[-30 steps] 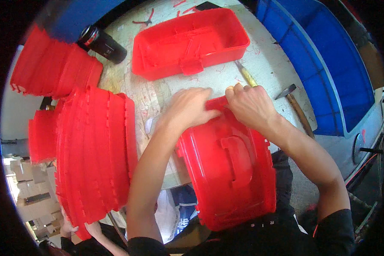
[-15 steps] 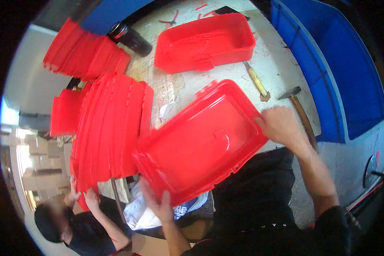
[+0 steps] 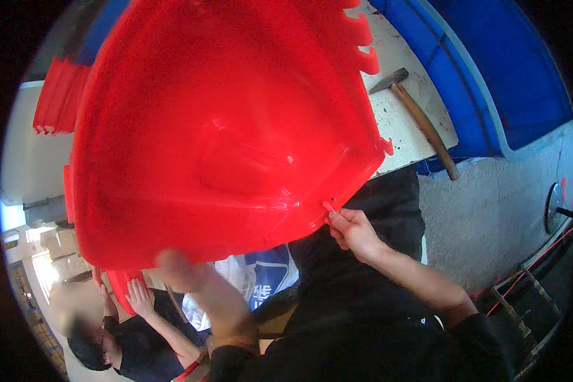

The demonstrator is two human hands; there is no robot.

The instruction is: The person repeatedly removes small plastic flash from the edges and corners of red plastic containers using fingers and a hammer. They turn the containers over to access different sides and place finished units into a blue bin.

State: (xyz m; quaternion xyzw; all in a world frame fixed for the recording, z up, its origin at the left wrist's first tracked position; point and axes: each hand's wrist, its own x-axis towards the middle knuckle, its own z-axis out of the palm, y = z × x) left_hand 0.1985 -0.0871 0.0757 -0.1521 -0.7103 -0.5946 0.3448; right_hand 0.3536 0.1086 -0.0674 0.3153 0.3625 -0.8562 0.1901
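A shallow red plastic tray [image 3: 235, 127] with hooked tabs along its right edge is raised and tilted close to me, filling much of the head view. My right hand [image 3: 356, 237] closes its fingers at the tray's lower right rim, where a small pale sliver shows by the thumb. At the lower left rim is my left hand [image 3: 184, 274], smeared by motion. Its thumb side shows against the rim, and the other fingers are hidden. A wooden-handled hammer [image 3: 423, 118] lies on the white tabletop [image 3: 404, 48], right of the tray.
A large blue bin [image 3: 487, 89] stands at the right. Part of a stack of red plastic pieces [image 3: 58, 95] shows at the left. At lower left, a co-worker's hand [image 3: 138, 297] touches a red piece. A white-and-blue bag [image 3: 270, 274] lies below the tray.
The tray has come up closer to me and turned, hiding the red box and most of the table. My right hand has moved down and left along its rim; my left hand has shifted left.
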